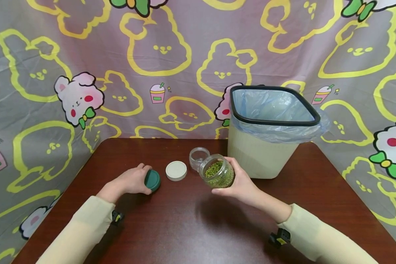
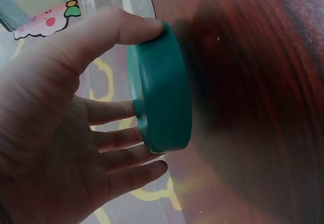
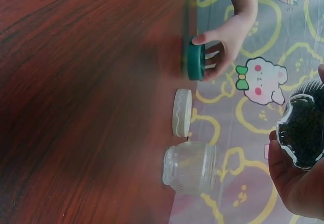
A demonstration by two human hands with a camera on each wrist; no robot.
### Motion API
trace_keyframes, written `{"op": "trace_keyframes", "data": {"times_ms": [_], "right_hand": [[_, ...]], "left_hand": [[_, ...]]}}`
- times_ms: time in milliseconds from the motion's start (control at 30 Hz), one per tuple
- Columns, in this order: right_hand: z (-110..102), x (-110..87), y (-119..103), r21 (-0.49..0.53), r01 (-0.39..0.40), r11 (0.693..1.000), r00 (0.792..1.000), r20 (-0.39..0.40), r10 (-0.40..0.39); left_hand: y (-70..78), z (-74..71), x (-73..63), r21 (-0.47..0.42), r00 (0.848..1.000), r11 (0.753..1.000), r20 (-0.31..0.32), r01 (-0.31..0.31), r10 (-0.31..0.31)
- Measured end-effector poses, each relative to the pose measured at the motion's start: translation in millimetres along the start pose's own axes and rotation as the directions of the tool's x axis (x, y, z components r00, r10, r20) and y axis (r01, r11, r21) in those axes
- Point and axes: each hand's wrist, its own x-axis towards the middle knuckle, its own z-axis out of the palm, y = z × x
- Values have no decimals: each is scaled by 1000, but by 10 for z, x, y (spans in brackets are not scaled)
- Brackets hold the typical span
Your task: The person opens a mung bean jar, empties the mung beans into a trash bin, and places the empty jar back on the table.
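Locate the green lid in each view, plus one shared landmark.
Head: green lid left of centre, below mid-height.
Left wrist: at picture centre.
Right wrist: upper half, slightly right of centre.
Shared landmark: the left hand, gripping the lid's rim in all three.

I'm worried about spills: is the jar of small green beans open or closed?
Open: the jar has an uncovered mouth, and the beans show through it.

Teal-green lid (image 1: pixel 153 180); cream lid (image 1: pixel 176 170); green beans (image 1: pixel 220 178); red-brown table (image 1: pixel 171 220); bluish bag (image 1: pixel 277 134); yellow-patterned grey backdrop (image 1: pixel 184 33)
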Motion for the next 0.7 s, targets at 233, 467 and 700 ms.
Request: {"op": "trace_keyframes", "data": {"times_ms": [233,467,700], "right_hand": [[7,3,0,9,-1,1000,1000,-3,1],[12,8,-14,8,-6,1000,1000,-5,6],[15,12,-23,8,-8,1000,1000,-3,8]], "left_hand": [[-19,28,4,-18,998,999,65,28,-27],[-24,55,-6,-19,997,1000,75,11,-9],[-18,47,-11,-37,996,999,89,15,-12]]}}
